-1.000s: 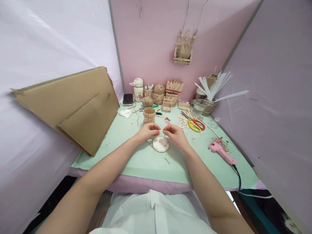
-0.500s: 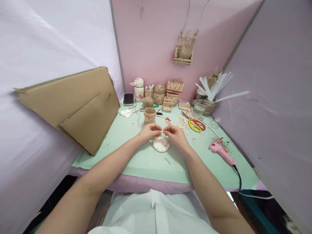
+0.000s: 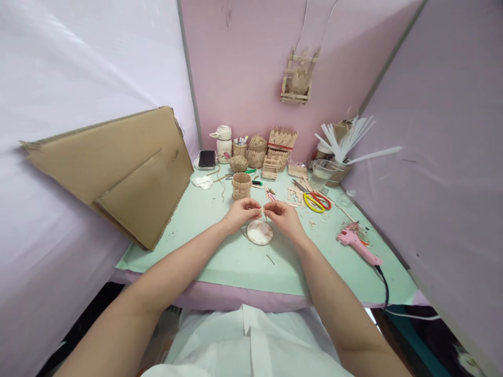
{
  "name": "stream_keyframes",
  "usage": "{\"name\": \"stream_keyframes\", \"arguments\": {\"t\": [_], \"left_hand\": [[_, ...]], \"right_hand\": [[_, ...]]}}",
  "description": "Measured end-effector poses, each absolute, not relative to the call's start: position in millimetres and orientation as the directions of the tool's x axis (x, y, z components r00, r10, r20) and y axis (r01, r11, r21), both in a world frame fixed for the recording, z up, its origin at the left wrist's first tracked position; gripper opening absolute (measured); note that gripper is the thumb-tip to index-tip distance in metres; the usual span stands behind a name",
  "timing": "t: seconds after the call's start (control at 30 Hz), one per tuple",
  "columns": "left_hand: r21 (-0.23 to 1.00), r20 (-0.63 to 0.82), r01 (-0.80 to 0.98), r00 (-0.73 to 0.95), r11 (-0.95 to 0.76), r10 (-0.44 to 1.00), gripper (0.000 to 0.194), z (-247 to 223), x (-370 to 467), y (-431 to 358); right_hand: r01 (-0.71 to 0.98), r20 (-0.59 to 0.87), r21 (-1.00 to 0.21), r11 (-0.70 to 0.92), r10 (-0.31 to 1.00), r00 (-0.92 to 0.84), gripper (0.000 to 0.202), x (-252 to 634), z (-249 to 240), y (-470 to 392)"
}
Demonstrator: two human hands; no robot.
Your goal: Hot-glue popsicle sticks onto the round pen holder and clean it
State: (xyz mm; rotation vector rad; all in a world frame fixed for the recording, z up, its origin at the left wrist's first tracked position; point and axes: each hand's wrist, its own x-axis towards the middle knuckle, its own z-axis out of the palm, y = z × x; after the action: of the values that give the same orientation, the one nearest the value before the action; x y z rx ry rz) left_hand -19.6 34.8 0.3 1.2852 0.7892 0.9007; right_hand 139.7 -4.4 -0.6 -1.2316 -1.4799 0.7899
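Note:
My left hand (image 3: 242, 213) and my right hand (image 3: 283, 217) meet just above a small round white dish (image 3: 260, 232) with brownish patches. The fingers of both are pinched together on something tiny and pale between them, too small to make out. A thin strand hangs by the right fingertips. Behind my left hand stands a round wooden-stick cup (image 3: 241, 186). A short dark piece (image 3: 270, 259) lies in front of the dish.
Scissors (image 3: 314, 202) lie among wooden scraps to the right, with a pink glue gun (image 3: 359, 246) and cord nearer. Cardboard (image 3: 133, 173) leans at left. Behind are a bottle (image 3: 223, 144), a twine ball (image 3: 238, 163), stick crafts (image 3: 282, 141) and white glue sticks (image 3: 351, 137).
Both hands have shifted very slightly to the right, their fingertips still close together. The objects on the table have not moved.

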Motion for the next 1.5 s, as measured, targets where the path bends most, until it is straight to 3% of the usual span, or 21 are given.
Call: {"name": "stream_keyframes", "arguments": {"t": [0.87,1.2,1.5], "left_hand": [[0.971,-0.054,-0.182,0.476,0.158,0.878,0.032,5.0,-19.5,31.7],[0.963,-0.076,-0.193,0.475,0.188,0.877,0.027,7.1,-19.4,31.4],[0.898,-0.147,-0.245,0.616,0.366,0.773,0.022,4.7,-24.8,35.7]], "right_hand": [[0.295,0.300,-0.915,0.276,0.953,0.040,0.015,140.1,-0.9,-3.5],[0.089,0.162,-0.984,0.156,0.985,0.063,0.018,144.0,2.4,-4.9],[-0.065,0.077,-0.995,0.074,0.996,-0.049,0.016,145.8,-0.4,-4.1]]}}
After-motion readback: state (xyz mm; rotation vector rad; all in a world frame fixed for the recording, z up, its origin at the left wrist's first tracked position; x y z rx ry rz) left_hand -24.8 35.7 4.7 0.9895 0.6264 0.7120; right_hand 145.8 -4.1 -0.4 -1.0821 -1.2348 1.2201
